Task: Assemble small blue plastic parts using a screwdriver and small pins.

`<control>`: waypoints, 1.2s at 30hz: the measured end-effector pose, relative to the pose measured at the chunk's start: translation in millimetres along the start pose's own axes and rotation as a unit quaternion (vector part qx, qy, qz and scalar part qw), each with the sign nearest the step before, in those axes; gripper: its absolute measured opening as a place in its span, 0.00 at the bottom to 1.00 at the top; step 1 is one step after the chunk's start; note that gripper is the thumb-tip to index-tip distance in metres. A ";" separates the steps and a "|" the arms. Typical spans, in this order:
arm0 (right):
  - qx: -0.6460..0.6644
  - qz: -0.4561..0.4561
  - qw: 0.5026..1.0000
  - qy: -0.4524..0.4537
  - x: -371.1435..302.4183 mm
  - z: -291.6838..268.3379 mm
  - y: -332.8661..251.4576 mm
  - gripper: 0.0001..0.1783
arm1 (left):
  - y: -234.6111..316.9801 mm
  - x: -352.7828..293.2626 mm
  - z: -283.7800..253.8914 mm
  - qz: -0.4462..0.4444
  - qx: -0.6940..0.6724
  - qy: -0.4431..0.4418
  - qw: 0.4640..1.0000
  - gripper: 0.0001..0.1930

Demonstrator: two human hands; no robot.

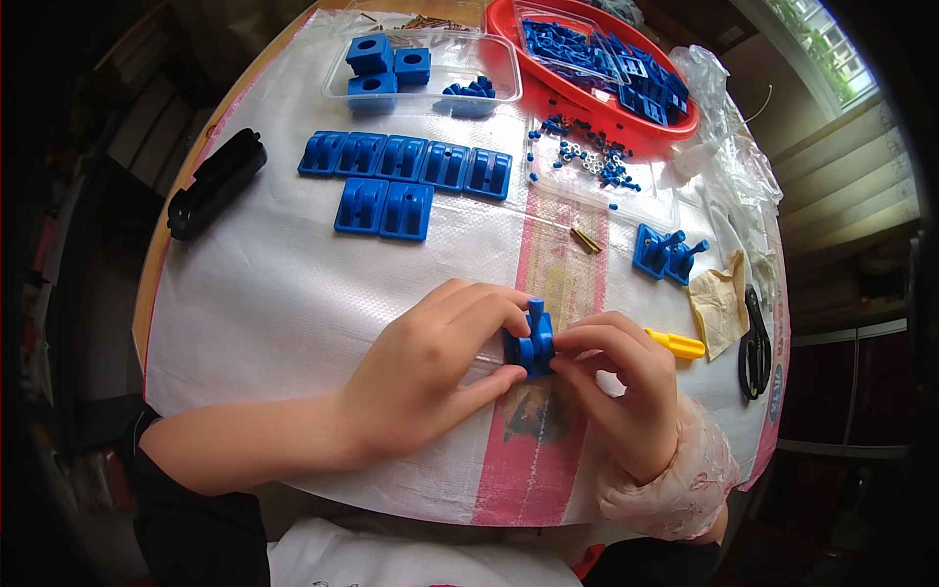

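My left hand point(430, 342) grips a small blue plastic bracket point(533, 350) from its left side, thumb below and fingers above. A blue peg point(536, 311) stands up from the bracket's far end. At the bracket's right side, my right hand point(626, 372) has thumb and forefinger pinched close together; whatever lies between those fingertips is too small to make out. Just beyond the right hand lies a yellow handle point(677, 343). Farther right are two blue brackets with pegs point(669, 254). A few brass-coloured screws point(587, 240) lie beyond my hands.
Two rows of blue brackets point(403, 157) lie at the far left, by a black case point(217, 184). Behind them, a clear tub point(509, 73) holds blue blocks. A red basin point(690, 125) of blue parts stands far right. Black scissors point(754, 342) rest near the right edge.
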State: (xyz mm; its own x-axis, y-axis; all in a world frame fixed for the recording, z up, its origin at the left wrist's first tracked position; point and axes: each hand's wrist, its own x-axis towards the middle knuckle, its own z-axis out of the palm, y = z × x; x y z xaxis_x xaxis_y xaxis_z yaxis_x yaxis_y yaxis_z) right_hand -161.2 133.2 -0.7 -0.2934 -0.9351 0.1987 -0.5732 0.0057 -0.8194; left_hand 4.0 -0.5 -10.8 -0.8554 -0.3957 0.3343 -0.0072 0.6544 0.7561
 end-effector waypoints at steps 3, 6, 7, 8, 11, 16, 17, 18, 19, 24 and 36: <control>0.022 0.011 1.000 -0.001 0.9 0.3 -1.4 0.11 | -0.7 1.0 -0.4 0.012 -0.007 -0.012 1.000 0.15; 0.023 0.006 1.000 -0.003 1.5 -2.9 -0.1 0.11 | -1.3 1.0 -0.2 0.026 -0.013 -0.013 0.999 0.14; 0.028 0.011 1.000 -0.004 1.3 -3.6 -0.1 0.11 | -1.3 1.3 0.1 0.030 -0.015 -0.011 0.999 0.14; 0.032 0.017 0.999 -0.004 1.1 -4.0 -0.5 0.11 | -0.5 1.9 -0.3 0.025 -0.014 -0.014 0.999 0.15; 0.024 0.004 1.000 0.001 1.0 -4.1 -0.8 0.11 | 1.8 2.0 -2.3 0.016 -0.012 -0.020 1.000 0.16; -0.068 -0.072 0.992 0.080 2.7 -9.9 -1.3 0.12 | 4.8 2.1 -2.4 0.018 -0.008 -0.020 1.000 0.15; -0.108 -0.097 0.985 0.098 5.7 -13.9 -1.8 0.12 | 4.2 1.2 -2.7 0.020 -0.008 -0.023 1.000 0.15; -0.147 -0.122 0.975 0.117 8.5 -17.6 -2.1 0.12 | 2.1 -0.4 -3.1 0.022 -0.009 -0.026 0.999 0.14; -0.157 -0.135 0.969 0.135 10.4 -20.1 0.4 0.12 | 1.0 -0.7 -3.1 0.026 -0.010 -0.028 0.999 0.14; -0.193 -0.125 0.960 0.159 16.8 -30.2 5.2 0.09 | 3.2 0.0 -1.4 0.039 0.008 -0.021 0.999 0.14; -0.246 -0.171 0.944 0.138 6.8 -52.1 -42.7 0.11 | -8.8 4.2 -8.4 0.152 0.110 -0.045 0.981 0.15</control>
State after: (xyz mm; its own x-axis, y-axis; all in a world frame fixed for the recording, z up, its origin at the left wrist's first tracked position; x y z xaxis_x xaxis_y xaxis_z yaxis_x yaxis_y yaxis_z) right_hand -178.6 145.1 63.7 -0.1760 -0.7852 0.5937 -0.9366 -0.0522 -0.3466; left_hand 4.8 -13.3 -11.4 -0.8772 -0.1080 0.4679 0.1529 0.8608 0.4854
